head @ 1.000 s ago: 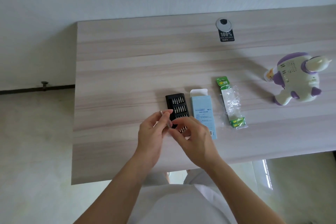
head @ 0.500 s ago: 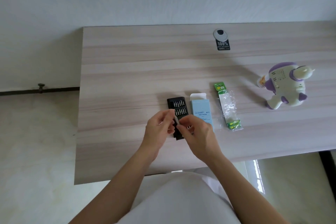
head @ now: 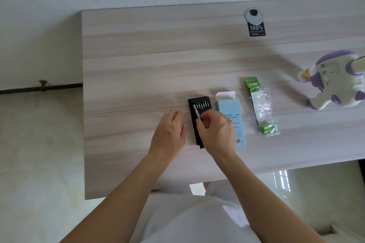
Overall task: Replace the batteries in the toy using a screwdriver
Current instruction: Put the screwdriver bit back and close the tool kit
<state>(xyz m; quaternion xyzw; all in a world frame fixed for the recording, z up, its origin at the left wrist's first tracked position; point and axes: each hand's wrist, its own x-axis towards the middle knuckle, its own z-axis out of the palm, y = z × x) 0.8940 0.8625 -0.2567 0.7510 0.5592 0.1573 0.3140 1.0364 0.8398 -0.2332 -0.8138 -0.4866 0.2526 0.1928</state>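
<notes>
A black tray of screwdriver bits (head: 198,122) lies on the wooden table (head: 138,65), with a pale blue box (head: 230,110) to its right. My right hand (head: 216,132) is over the tray and pinches a thin silver screwdriver handle (head: 196,111) that points up and away. My left hand (head: 169,132) rests on the table just left of the tray, fingers loosely bent, holding nothing. A clear pack with green batteries (head: 261,107) lies further right. The white and purple toy (head: 335,80) lies at the right edge.
A round silver cable grommet (head: 253,16) and a black sticker (head: 256,29) sit near the table's far edge. The table's left edge runs down at about a quarter of the frame, with pale floor beyond it.
The silver handle was between both hands; now only my right hand holds it, and my left hand has dropped to the table beside the tray. The camera view shifted.
</notes>
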